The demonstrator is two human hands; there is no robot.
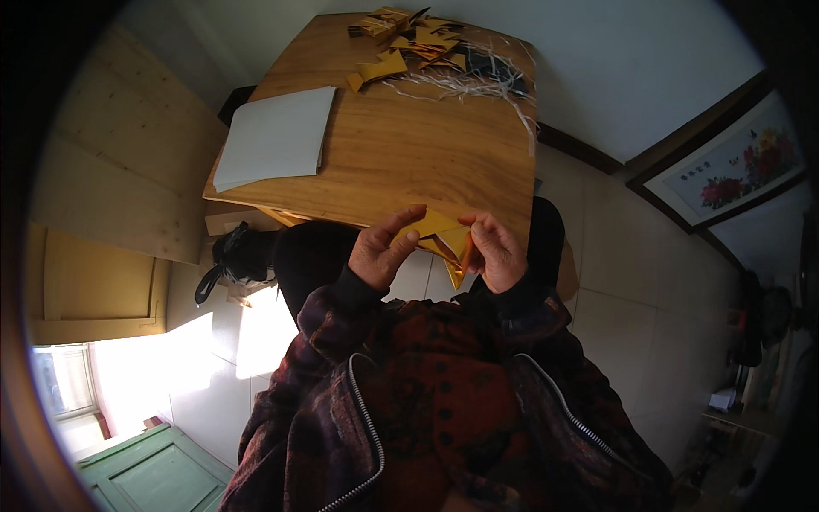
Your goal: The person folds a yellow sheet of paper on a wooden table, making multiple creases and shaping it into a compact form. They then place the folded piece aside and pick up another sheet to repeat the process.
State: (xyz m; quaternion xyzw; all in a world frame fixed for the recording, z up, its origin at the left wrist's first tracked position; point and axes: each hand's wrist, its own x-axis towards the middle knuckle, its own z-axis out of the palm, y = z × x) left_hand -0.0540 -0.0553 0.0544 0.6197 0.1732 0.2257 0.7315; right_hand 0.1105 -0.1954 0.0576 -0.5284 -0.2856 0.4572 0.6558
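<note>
A folded piece of gold paper (438, 224) is held up between my two hands, just off the near edge of the wooden table. My left hand (384, 249) pinches its left side between thumb and fingers. On the other side, my right hand (495, 250) grips the paper's right edge. Creased flaps and a shiny pointed corner hang below, over my lap. Part of the paper is hidden behind my fingers.
On the table (409, 154), a stack of white sheets (277, 136) lies at the left. A heap of folded gold paper pieces (426, 43) sits at the far edge, beside a tangle of white strips (478, 81). A framed flower picture (725, 162) is at the right.
</note>
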